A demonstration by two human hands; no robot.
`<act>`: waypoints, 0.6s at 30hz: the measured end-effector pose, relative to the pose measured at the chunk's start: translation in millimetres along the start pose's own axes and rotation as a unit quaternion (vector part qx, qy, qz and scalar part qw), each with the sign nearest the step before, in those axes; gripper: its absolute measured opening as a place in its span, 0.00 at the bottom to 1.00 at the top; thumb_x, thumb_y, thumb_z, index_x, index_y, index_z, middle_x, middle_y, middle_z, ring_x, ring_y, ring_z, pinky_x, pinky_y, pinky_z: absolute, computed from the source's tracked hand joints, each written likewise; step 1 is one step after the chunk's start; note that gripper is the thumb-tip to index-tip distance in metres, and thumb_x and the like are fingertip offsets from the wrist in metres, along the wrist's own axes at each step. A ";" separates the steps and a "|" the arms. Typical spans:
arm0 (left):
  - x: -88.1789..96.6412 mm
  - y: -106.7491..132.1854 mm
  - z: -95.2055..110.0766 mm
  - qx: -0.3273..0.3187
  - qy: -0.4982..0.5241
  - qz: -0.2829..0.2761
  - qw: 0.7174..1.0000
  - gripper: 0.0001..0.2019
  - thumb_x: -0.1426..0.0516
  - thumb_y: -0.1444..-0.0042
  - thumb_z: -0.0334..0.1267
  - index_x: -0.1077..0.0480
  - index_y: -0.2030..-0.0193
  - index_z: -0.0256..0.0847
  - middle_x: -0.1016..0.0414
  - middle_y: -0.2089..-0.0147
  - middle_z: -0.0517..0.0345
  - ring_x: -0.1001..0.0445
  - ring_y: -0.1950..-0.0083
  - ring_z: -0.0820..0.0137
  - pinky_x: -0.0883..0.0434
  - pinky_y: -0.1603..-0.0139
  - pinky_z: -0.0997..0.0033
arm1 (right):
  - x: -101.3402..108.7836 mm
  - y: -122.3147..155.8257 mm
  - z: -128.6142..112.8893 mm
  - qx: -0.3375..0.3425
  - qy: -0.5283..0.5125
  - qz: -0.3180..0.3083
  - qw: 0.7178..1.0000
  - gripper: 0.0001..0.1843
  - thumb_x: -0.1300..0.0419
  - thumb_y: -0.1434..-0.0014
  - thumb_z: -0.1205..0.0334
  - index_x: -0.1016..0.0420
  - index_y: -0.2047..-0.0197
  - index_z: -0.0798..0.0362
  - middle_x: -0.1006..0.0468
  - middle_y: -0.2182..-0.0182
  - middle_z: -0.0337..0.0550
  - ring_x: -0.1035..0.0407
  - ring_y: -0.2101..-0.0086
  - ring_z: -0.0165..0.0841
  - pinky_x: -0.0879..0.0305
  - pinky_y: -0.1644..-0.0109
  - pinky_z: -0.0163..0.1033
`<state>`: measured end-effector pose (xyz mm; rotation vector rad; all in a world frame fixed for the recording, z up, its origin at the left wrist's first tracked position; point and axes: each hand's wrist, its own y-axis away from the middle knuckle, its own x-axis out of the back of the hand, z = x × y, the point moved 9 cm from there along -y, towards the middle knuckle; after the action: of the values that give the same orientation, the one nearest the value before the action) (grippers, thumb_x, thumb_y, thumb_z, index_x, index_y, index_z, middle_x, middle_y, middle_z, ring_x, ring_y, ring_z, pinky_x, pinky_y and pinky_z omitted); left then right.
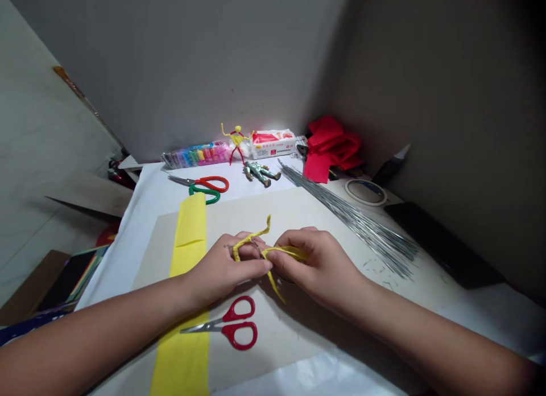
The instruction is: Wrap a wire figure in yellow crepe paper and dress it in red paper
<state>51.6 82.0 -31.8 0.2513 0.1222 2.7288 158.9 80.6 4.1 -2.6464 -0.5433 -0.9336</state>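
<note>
Between my hands, over the grey board, is a wire figure partly wrapped in yellow crepe paper. My left hand is closed on the figure, with a bare wire end poking out at its left. Pinched in my right hand is a yellow crepe paper strip that meets the figure at my fingertips. A loose yellow tail hangs below the fingers. Red-handled scissors lie just below my left hand, their blades over a long yellow crepe paper sheet under my left forearm.
Behind lie red-and-green-handled scissors, a finished yellow-and-red figure, a silver figurine, coloured clay packs and red crepe paper. On the right are a wire bundle, a tape roll and a dark flat object.
</note>
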 end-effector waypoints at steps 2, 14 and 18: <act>0.4 0.0 0.0 0.004 -0.021 0.001 1.000 0.06 0.40 0.53 0.33 0.27 0.79 0.39 0.25 0.58 0.52 0.32 0.50 0.62 0.38 0.47 0.65 | -1.1 -0.4 2.0 -0.007 -0.001 -0.004 1.000 0.11 0.44 0.42 0.62 0.24 0.73 0.55 0.25 0.79 0.40 0.35 0.74 0.30 0.43 0.68 0.34; 7.8 -0.7 -8.0 0.030 0.008 0.025 0.999 0.11 0.39 0.56 0.31 0.33 0.85 0.37 0.35 0.42 0.58 0.32 0.49 0.64 0.34 0.50 0.67 | 1.7 -1.2 -0.8 0.030 -0.030 0.040 0.998 0.03 0.44 0.43 0.67 0.29 0.64 0.51 0.23 0.69 0.37 0.33 0.70 0.30 0.42 0.60 0.37; 10.0 -1.7 -11.0 0.048 0.071 0.021 0.996 0.08 0.39 0.56 0.32 0.30 0.83 0.36 0.29 0.49 0.55 0.28 0.61 0.68 0.32 0.59 0.69 | 29.1 18.5 -32.2 0.193 0.082 0.188 0.960 0.06 0.42 0.44 0.69 0.30 0.61 0.50 0.24 0.63 0.42 0.34 0.62 0.35 0.46 0.54 0.43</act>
<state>41.1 87.0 -41.2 0.0872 0.2911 2.7847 170.6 59.2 44.5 -2.1912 -0.1499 -0.8201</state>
